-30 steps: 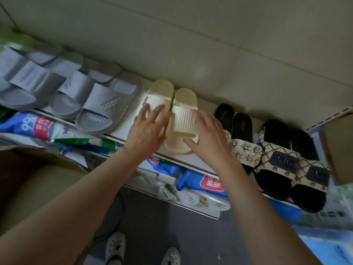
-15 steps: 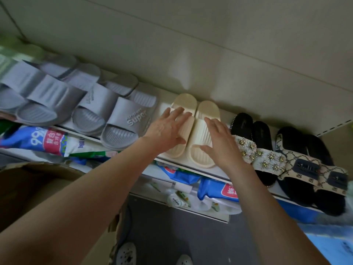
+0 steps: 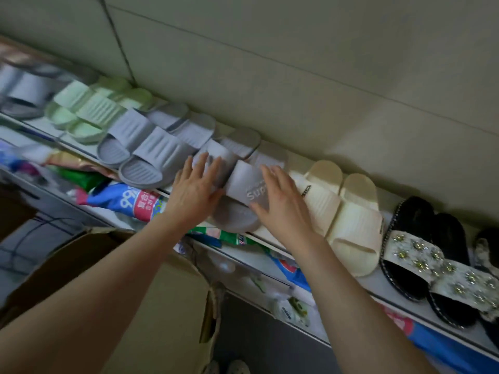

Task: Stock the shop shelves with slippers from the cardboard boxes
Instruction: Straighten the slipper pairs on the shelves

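Observation:
A row of slippers lines the white shelf (image 3: 405, 295) against the wall. Both my hands lie flat on a grey pair marked "Super" (image 3: 244, 184). My left hand (image 3: 194, 191) presses the left slipper of that pair with straight fingers. My right hand (image 3: 280, 203) rests on the right slipper's strap, fingers spread. To their right sits a cream pair (image 3: 343, 211), then black slippers with flower-studded straps (image 3: 432, 263). Left of my hands are another grey ribbed pair (image 3: 145, 147), a pale green pair (image 3: 89, 112) and more grey ones (image 3: 21, 90). An open cardboard box (image 3: 81, 265) stands below left.
Under the slipper shelf a lower shelf holds packaged goods, among them a blue and red pack (image 3: 129, 201) and green packets (image 3: 229, 237). A beige wall panel (image 3: 297, 63) backs the shelf. The dark floor (image 3: 270, 344) and the toes of my shoes (image 3: 229, 368) show at the bottom.
Both my hands left the cream pair and moved left onto the grey "Super" pair. The view swung left, bringing the green slippers into sight.

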A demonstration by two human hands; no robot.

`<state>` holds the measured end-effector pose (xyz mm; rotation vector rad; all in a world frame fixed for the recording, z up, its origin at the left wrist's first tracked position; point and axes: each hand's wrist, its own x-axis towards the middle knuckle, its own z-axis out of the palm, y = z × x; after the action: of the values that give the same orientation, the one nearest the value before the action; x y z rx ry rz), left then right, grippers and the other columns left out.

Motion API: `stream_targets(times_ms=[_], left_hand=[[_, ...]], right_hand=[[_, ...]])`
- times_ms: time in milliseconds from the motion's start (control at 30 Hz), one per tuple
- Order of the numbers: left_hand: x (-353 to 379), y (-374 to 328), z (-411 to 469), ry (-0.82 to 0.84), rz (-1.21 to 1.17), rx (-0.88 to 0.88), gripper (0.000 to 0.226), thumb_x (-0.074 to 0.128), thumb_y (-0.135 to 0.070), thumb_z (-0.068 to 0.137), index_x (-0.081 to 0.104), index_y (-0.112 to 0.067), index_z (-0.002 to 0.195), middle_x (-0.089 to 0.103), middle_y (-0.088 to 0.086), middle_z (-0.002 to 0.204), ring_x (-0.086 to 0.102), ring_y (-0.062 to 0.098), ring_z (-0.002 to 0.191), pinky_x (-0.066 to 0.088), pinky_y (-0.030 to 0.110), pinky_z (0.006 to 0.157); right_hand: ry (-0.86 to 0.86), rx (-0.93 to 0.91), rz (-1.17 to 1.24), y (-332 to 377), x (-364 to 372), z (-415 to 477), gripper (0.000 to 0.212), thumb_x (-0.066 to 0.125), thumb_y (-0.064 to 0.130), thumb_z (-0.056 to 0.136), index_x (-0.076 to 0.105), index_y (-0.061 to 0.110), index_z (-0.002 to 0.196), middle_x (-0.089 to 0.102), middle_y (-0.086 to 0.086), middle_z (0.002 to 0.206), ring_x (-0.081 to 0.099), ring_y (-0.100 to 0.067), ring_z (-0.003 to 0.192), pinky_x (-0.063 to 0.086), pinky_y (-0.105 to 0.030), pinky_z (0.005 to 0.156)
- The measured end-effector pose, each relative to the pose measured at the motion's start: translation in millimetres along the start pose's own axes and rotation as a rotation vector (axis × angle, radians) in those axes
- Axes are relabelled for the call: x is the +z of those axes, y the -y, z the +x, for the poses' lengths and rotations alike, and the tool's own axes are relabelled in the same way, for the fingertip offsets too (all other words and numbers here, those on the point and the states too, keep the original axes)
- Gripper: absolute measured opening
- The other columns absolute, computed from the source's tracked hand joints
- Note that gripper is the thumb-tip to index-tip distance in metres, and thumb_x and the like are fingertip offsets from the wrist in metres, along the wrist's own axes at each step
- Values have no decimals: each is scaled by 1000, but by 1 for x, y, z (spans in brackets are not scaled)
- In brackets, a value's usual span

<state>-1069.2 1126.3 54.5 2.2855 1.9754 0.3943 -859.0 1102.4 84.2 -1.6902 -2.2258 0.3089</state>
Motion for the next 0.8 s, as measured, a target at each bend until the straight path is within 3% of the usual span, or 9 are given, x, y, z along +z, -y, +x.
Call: stream_targets(times_ms=[100, 167, 267, 400, 467, 600, 700, 800], left_hand=[[2, 11, 3, 54, -32, 28, 68, 51, -40, 95, 16, -28, 152, 11, 10, 160, 15, 35, 145, 18, 46, 116], [1, 9, 0, 14, -31, 71, 62, 49, -35, 96, 23, -24, 151, 17, 15, 158, 21, 34, 143, 17, 42, 117], [10, 5, -9, -25, 3, 141, 58, 46, -33, 90, 37, -18, 146, 35, 25, 148, 39, 42, 132, 30, 47, 111], [21, 12, -20, 63, 28, 152, 77, 59, -22, 83, 21, -28, 150, 19, 16, 157, 27, 44, 137, 30, 50, 113], [19, 13, -23, 41, 30, 161, 81, 66, -20, 81, 24, -28, 149, 19, 14, 157, 28, 45, 136, 33, 51, 110], [5, 20, -22, 0, -87, 244, 66, 62, -24, 84, 37, -25, 144, 33, 14, 151, 39, 43, 129, 40, 47, 106], [-12, 53, -21, -98, -169, 345, 63, 64, -21, 82, 43, -21, 142, 44, 10, 144, 41, 32, 130, 37, 39, 109], [-36, 119, -7, -173, -163, 328, 59, 61, -20, 85, 43, -16, 142, 44, 12, 144, 36, 32, 135, 33, 42, 112]], right_hand=[[32, -60, -68, 8, 12, 13, 87, 72, 40, 82, 26, 16, 152, 36, -10, 146, 36, -30, 134, 38, -43, 108], [33, -57, -91, 3, 11, 14, 85, 72, 35, 82, 26, 17, 151, 39, -9, 143, 38, -29, 131, 40, -41, 106], [18, -17, -83, -8, 8, 9, 85, 74, 30, 81, 28, 16, 151, 40, -9, 141, 39, -29, 130, 39, -41, 109], [46, 0, -50, -7, 7, 10, 84, 73, 21, 83, 25, 15, 151, 35, -10, 146, 33, -29, 137, 33, -42, 114], [65, 18, -48, -5, 7, 13, 85, 72, 18, 83, 23, 16, 152, 30, -10, 151, 28, -29, 141, 28, -42, 117], [84, 114, -124, 9, 8, 21, 86, 73, 17, 78, 25, 13, 149, 30, -13, 150, 27, -32, 140, 28, -44, 116], [-7, 147, -128, 48, 17, 30, 80, 70, 18, 80, 30, 15, 149, 26, -14, 154, 19, -34, 146, 26, -47, 117], [-177, 97, -65, 108, 40, 49, 64, 65, 18, 85, 40, 13, 144, 39, -10, 146, 34, -28, 138, 35, -42, 113]])
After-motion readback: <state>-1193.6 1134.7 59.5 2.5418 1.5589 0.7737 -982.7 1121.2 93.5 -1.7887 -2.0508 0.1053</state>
